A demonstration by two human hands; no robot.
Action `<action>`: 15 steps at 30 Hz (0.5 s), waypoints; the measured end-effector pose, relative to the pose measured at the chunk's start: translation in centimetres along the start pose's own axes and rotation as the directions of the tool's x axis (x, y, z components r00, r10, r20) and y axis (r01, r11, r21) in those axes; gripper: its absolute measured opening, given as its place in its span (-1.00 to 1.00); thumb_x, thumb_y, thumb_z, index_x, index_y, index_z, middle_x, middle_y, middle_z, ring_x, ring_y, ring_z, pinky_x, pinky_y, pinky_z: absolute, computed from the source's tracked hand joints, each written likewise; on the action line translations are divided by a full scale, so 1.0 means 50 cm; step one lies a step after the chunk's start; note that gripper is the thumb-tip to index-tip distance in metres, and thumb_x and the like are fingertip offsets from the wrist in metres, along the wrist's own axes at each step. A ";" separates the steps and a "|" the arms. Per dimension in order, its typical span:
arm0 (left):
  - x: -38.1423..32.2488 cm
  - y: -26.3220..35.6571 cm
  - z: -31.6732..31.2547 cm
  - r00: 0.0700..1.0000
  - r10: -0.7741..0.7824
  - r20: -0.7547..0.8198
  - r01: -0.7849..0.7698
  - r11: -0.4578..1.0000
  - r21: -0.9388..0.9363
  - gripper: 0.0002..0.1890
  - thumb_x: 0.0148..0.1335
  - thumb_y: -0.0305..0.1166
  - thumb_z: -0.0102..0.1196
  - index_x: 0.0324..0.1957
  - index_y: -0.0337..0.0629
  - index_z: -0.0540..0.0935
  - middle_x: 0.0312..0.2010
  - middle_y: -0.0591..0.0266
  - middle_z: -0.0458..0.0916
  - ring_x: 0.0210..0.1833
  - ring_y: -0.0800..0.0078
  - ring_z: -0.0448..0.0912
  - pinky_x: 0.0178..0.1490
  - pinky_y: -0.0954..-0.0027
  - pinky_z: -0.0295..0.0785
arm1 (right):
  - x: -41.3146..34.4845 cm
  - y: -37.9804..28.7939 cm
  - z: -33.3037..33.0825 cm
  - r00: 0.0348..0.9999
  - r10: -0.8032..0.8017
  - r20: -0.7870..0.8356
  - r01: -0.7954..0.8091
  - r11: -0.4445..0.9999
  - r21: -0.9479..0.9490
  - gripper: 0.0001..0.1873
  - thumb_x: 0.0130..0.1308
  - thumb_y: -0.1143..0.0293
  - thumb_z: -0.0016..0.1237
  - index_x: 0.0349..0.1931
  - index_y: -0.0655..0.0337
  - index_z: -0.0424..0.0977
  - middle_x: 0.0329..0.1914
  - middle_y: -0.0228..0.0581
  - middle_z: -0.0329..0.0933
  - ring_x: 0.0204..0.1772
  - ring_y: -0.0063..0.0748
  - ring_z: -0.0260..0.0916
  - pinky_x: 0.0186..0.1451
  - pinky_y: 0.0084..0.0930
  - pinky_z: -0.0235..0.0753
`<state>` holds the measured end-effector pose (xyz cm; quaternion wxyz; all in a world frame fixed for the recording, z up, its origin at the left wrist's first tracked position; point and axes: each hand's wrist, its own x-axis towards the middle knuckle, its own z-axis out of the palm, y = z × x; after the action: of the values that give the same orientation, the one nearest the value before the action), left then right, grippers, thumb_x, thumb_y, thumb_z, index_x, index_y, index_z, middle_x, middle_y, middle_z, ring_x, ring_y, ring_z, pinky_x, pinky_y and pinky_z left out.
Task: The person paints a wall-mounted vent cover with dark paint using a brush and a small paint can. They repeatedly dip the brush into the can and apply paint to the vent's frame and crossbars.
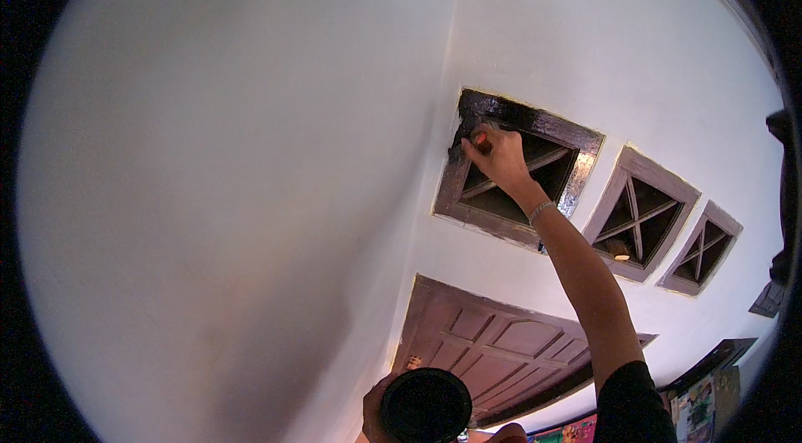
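Observation:
My right hand [498, 155] is raised to the upper left corner of a wooden ventilator frame [489, 224], its fingers closed around a paintbrush [481, 141] whose bristles are mostly hidden. Wet-looking dark paint [501, 106] covers the frame's top left part and upper left side; its lower edge is duller brown, and the right side shines. Low in the view, my left hand [374, 408] holds a round container [426, 405] with a black interior; its contents cannot be told apart.
Two similar ventilator frames [651, 167] [677, 283] line the white wall [532, 55] to the right, the nearer holding a small brown object [619, 250]. A panelled wooden door [501, 343] stands below. The left wall [219, 130] meets this wall at a corner.

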<state>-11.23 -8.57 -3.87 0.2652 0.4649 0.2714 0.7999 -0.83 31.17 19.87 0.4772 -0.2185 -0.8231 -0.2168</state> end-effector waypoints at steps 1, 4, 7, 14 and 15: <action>0.001 0.003 -0.003 1.000 -0.001 0.012 0.001 1.000 -0.001 0.20 -0.24 -0.44 0.65 0.48 -0.26 0.17 0.36 -0.07 0.41 0.38 0.14 0.44 0.40 0.11 0.40 | 0.004 0.002 0.001 1.000 0.010 -0.005 -0.010 1.000 0.007 -0.74 0.22 0.32 0.31 -0.39 0.31 0.54 -0.58 -0.13 0.56 -0.57 -0.30 0.55 -0.42 -0.46 0.53; 0.002 0.008 -0.008 1.000 -0.014 0.026 0.014 1.000 0.000 0.20 -0.24 -0.43 0.65 0.47 -0.27 0.17 0.34 -0.06 0.42 0.36 0.14 0.45 0.39 0.12 0.40 | 0.018 0.005 0.004 0.998 0.026 -0.052 -0.025 1.000 0.015 -0.74 0.23 0.33 0.31 -0.42 0.30 0.52 -0.60 -0.13 0.55 -0.58 -0.32 0.53 -0.44 -0.45 0.51; 0.003 0.006 -0.007 1.000 -0.007 0.010 0.007 1.000 -0.003 0.20 -0.25 -0.42 0.65 0.47 -0.28 0.18 0.33 -0.05 0.43 0.35 0.14 0.46 0.38 0.12 0.40 | 0.033 0.009 0.003 0.996 0.040 -0.085 -0.042 0.999 -0.024 -0.75 0.23 0.34 0.30 -0.44 0.29 0.53 -0.62 -0.14 0.53 -0.59 -0.33 0.51 -0.46 -0.44 0.48; 0.016 0.012 -0.009 0.999 0.035 0.020 -0.036 0.997 0.064 0.19 -0.24 -0.40 0.65 0.47 -0.28 0.19 0.33 -0.06 0.44 0.34 0.13 0.47 0.37 0.12 0.41 | 0.063 0.019 0.003 0.984 0.020 -0.174 -0.034 0.996 -0.080 -0.73 0.24 0.30 0.30 -0.44 0.29 0.54 -0.65 -0.15 0.51 -0.62 -0.30 0.48 -0.49 -0.42 0.44; 0.018 0.013 -0.006 0.999 0.043 0.013 -0.044 0.998 0.044 0.19 -0.24 -0.40 0.65 0.47 -0.29 0.19 0.33 -0.07 0.44 0.34 0.13 0.47 0.37 0.12 0.41 | 0.066 0.018 0.001 0.982 0.005 -0.189 -0.019 0.997 -0.072 -0.73 0.24 0.30 0.30 -0.44 0.29 0.54 -0.66 -0.15 0.50 -0.62 -0.28 0.47 -0.49 -0.42 0.44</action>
<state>-12.01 -8.47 -3.04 0.2391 0.4811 0.2772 0.7966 -1.84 32.45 22.86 0.5460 -0.2193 -0.7643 -0.2639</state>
